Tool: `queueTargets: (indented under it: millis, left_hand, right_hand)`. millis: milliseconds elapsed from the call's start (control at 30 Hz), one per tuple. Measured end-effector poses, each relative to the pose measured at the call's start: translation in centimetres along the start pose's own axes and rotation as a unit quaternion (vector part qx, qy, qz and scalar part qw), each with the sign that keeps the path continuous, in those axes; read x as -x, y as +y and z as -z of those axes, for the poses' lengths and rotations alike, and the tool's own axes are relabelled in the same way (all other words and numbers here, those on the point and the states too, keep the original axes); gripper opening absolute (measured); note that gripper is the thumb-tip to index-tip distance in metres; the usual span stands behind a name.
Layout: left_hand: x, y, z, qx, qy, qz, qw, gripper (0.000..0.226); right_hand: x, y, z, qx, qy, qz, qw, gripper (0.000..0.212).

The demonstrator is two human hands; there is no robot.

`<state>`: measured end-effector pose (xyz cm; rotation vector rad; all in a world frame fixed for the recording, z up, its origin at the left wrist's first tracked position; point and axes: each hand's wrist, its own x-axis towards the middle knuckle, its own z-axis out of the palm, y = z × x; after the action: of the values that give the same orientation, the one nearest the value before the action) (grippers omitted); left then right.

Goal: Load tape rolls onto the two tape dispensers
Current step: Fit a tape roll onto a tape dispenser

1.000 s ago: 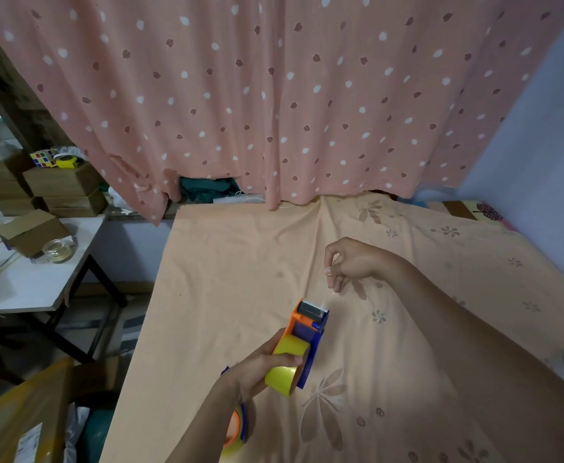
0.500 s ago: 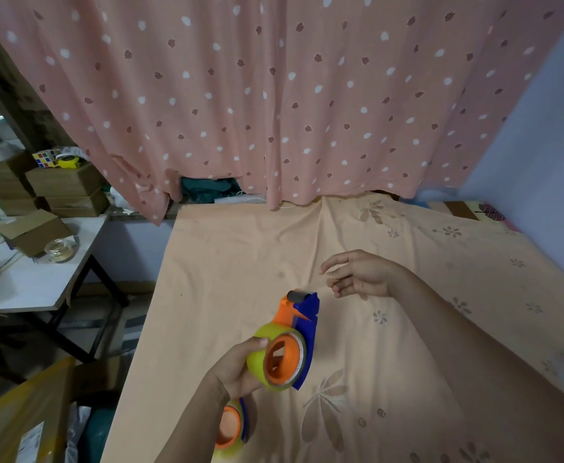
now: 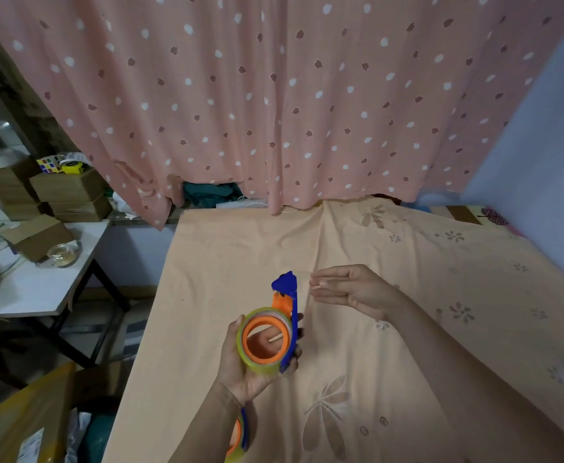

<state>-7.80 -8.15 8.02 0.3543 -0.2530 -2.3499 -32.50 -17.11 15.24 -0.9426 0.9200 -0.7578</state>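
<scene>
Partly, forearm hides second dispenser (image 3: 238, 436).

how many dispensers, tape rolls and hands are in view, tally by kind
dispensers: 2, one held, one under the left forearm
tape rolls: 3, one on the held dispenser, one on the lower dispenser, one on the side table
hands: 2, left, right
total: 7

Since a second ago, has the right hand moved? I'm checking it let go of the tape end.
Yes. The right hand dropped lower on the peach flowered bedsheet, away from the pink dotted curtain, fingers now straight.
</scene>
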Motion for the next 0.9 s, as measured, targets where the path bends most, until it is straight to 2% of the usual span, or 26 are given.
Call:
queueTargets:
  millis: [133,267,433,533,667,733,900]
  left_hand:
    - [-0.4,-0.4,-0.2,0.061,-0.006,-0.017,0.998,0.097]
    - [-0.9,-0.9,-0.7,0.102,0.02,-0.069,0.992,0.1]
    - [-1.7,-1.5,-2.0,0.158,0.07,-0.13,0.976,0.088]
    - [-2.0,-1.6,-2.7,0.178,0.082,-0.154,0.968,0.087]
    - [-2.3,-1.9,-3.0,0.168,0.072,-0.152,0.971,0.086]
    - [-2.5,-2.1,-3.0,0.167,0.063,-0.149,0.973,0.082]
    - [-2.8,-2.0,-2.4,0.11,0.129,-0.163,0.972,0.074]
  right_hand:
    - [-0.6,1.1,-2.2,0.081,0.106,0.107,0.985,0.012]
    - [-1.0,2.3,-3.6,0.251,0.197,0.208,0.925,0.014]
    - [-0.8,4.2,-5.5,0.371,0.229,0.271,0.858,0.022]
    - [-0.6,4.7,-5.9,0.37,0.249,0.269,0.854,0.024]
    - [0.0,5.1,-6.5,0.348,0.272,0.237,0.865,0.019]
    - [0.2,5.4,-6.7,0.356,0.281,0.237,0.859,0.02]
    - [0.1,6.4,-7.1,0.369,0.299,0.211,0.854,0.027]
